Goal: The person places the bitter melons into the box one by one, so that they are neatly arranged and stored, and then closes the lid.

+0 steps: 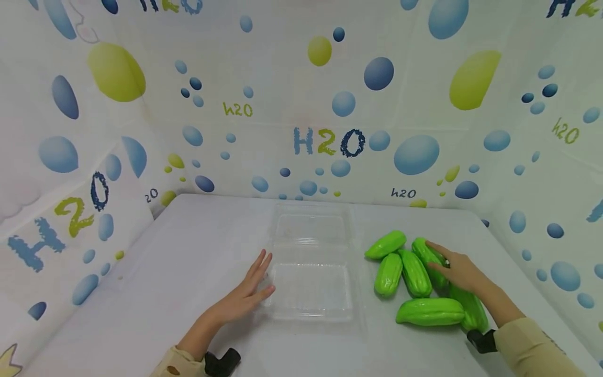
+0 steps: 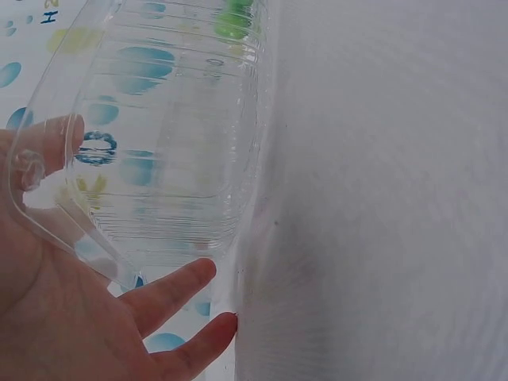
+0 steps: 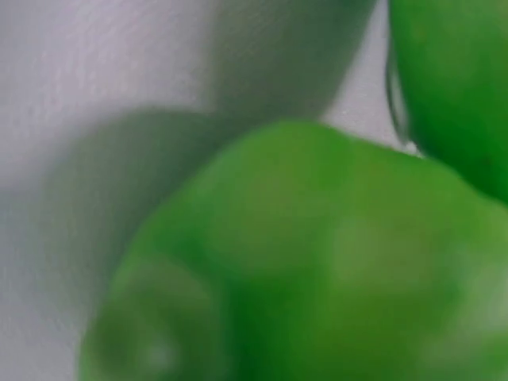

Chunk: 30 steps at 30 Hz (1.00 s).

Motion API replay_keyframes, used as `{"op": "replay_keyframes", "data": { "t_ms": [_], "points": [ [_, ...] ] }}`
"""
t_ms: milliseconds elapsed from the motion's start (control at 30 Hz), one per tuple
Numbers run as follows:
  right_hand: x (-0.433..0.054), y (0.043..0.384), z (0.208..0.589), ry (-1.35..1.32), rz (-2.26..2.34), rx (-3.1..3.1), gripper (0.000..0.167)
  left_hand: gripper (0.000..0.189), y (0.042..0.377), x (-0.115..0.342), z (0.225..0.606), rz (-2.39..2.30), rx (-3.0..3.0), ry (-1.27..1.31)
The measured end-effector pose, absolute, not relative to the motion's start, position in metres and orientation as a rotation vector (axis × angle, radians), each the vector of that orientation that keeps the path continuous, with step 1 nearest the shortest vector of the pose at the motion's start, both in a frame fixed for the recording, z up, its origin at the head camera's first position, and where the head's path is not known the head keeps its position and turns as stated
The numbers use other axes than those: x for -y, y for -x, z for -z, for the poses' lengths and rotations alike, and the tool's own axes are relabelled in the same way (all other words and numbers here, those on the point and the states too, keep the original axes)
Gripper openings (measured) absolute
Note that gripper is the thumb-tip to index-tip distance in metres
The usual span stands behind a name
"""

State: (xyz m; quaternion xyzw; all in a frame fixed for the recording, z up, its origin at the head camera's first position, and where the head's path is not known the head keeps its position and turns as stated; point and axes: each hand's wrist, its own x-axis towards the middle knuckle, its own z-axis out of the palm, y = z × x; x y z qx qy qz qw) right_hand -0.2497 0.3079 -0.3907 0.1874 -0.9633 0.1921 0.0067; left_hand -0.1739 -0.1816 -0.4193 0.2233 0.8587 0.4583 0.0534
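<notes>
A clear plastic clamshell container (image 1: 312, 290) lies opened out on the white table, its lid part behind the base. My left hand (image 1: 242, 298) is at its left side with fingers spread; in the left wrist view the thumb shows through the clear wall and two fingertips reach its near corner. To the right lie several glossy green ridged gourds (image 1: 414, 275). My right hand (image 1: 457, 268) lies over the rearmost right gourd (image 1: 426, 254), thumb and forefinger apart across it. In the right wrist view a blurred gourd (image 3: 317, 262) fills the foreground; no fingers show there.
The white table (image 1: 188, 235) meets a patterned backdrop (image 1: 282, 104) with blue and green drops at the back and sides. One gourd (image 1: 431, 312) lies crosswise at the front of the group, another (image 1: 468, 309) under my right wrist. Each wrist carries a black device (image 1: 222, 361).
</notes>
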Motion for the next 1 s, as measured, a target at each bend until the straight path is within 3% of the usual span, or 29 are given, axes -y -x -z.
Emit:
{"op": "replay_keyframes", "data": {
  "t_ms": [1000],
  "points": [
    [-0.299, 0.249, 0.363, -0.569, -0.766, 2.915, 0.066, 0.072, 0.174, 0.182, 0.420, -1.409, -2.611, -0.642]
  ]
}}
